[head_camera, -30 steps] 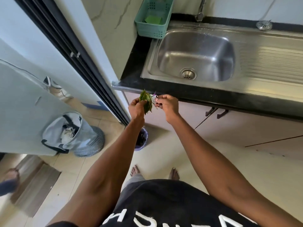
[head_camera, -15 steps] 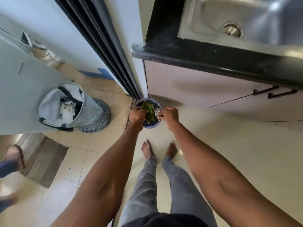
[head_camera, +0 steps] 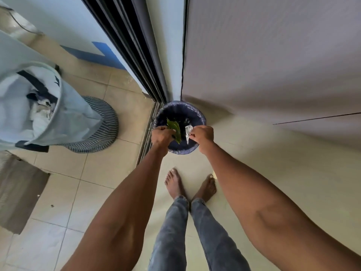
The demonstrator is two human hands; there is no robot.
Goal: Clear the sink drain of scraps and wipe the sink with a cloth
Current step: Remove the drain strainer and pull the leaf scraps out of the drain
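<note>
Change since before: both hands have gone lower and now sit right over the bin; the sink and the black counter edge have left the view, and only the cabinet front is seen.
Head view, left hand: the left hand (head_camera: 161,135) has its fingers curled round the green leaf scraps (head_camera: 174,128), gripping them just above the mouth of the bin (head_camera: 201,118).
Head view, right hand: the right hand (head_camera: 202,135) pinches a small silvery scrap (head_camera: 188,132) between thumb and fingers, also over the bin mouth, just beside the leaves but not touching them.
Task things: both scraps hang inside the ring of the bin rim; the sink and the cloth are out of view.
Bin: small, round, with a dark blue liner; it stands on the floor against the foot of the cabinet front (head_camera: 273,65), at the corner with the dark sliding door track (head_camera: 136,45).
Around the bin: to its left, well apart, a pale laundry basket (head_camera: 58,118) with clothes inside leans on a striped round cushion (head_camera: 101,130); farther left lies a brown mat (head_camera: 19,192).
In the way: nothing lies between the hands and the bin opening.
Floor and room: beige tiles (head_camera: 109,169) left of the bin, smooth cream floor to its right; the person's bare feet (head_camera: 175,184) stand near the bin, on the camera's side of it, in blue jeans.
</note>
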